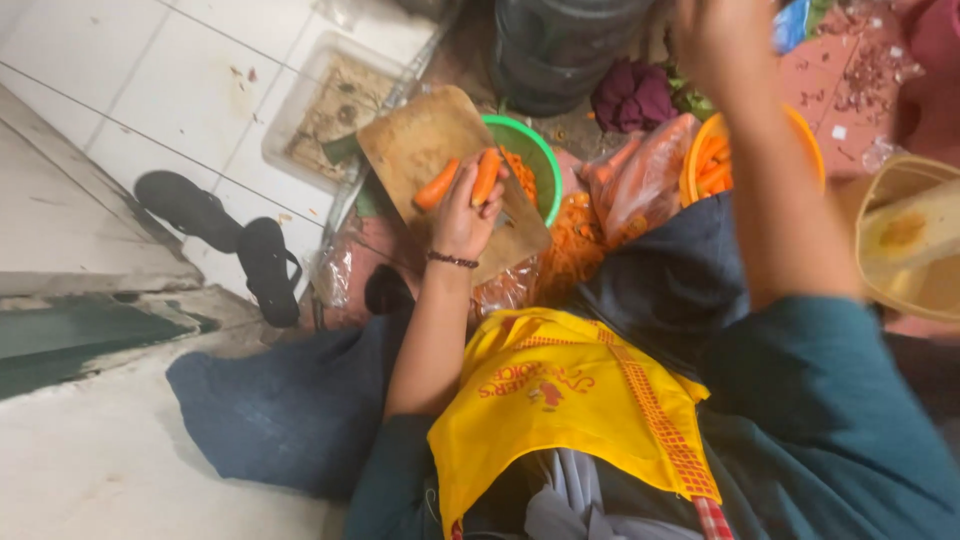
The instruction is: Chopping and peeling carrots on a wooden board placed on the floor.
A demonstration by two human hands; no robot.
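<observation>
Carrot (486,176): clamped in left hand (462,215) over tilted cutting board (440,150) beside green bowl (535,160). Right hand (715,40) raised, blurred; grip unclear. Risk: the carrot on the board (436,186) may roll off.

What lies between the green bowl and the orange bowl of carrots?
In the head view, a clear plastic bag of carrots lies between the green bowl and the orange bowl, with loose carrot shavings on the floor just below it.

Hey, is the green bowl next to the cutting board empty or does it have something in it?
Not empty. The green bowl holds orange carrot pieces, visible inside its rim beside the cutting board.
</observation>
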